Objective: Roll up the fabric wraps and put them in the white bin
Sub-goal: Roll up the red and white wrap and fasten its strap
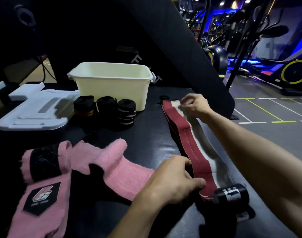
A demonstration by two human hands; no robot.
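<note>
A long dark-red and grey fabric wrap [186,134] lies stretched out on the black padded surface [143,140], running from far to near. My right hand [194,104] pinches its far end. My left hand [172,181] grips its near end, thumb on the red band, beside a black patch with white marks [231,194]. Three rolled black wraps [104,109] stand in a row in front of the white bin [112,83]. The bin's inside shows nothing from here. A pink wrap [98,162] with black patches lies unrolled at the near left.
The bin's white lid [35,110] lies flat left of the rolled wraps. A slanted black padded panel [181,48] rises behind the bin. The surface's right edge drops to the gym floor [267,117]; exercise bikes [294,73] stand beyond.
</note>
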